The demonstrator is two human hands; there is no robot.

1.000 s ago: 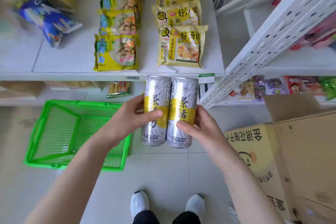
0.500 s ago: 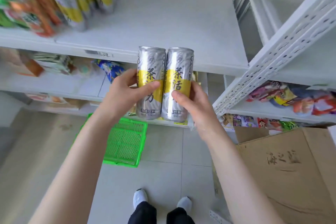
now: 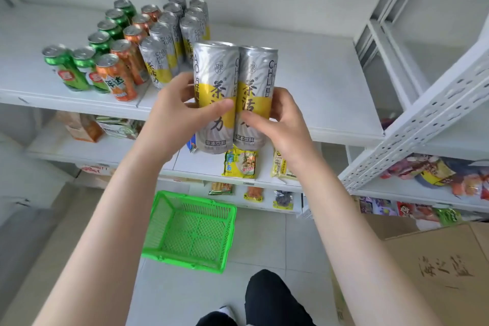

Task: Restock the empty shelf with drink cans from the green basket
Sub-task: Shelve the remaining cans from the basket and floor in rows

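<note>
Your shelf [image 3: 317,82] runs across the upper view. Its left end is cut off by the frame, and your hands cover part of its front edge. The box [image 3: 436,272], bottom right, is cropped by the right and lower edges, and its markings are too faint to read. The basket [image 3: 190,235] sits on the floor below the shelf's front edge, between your forearms, in full view.

Stocked cans [image 3: 158,42] stand in rows on the shelf's left half: green, orange, then silver. The rear ones show little more than lids.

You hold two silver-and-yellow cans upright and touching side by side, before the front edge near its middle. Your left hand [image 3: 172,119] grips the left can [image 3: 215,69], thumb across the label and fingers curled behind, mostly hidden. Your right hand [image 3: 288,127] grips the right can [image 3: 255,69] the same way. How far the cans stand from the edge cannot be told.
</note>
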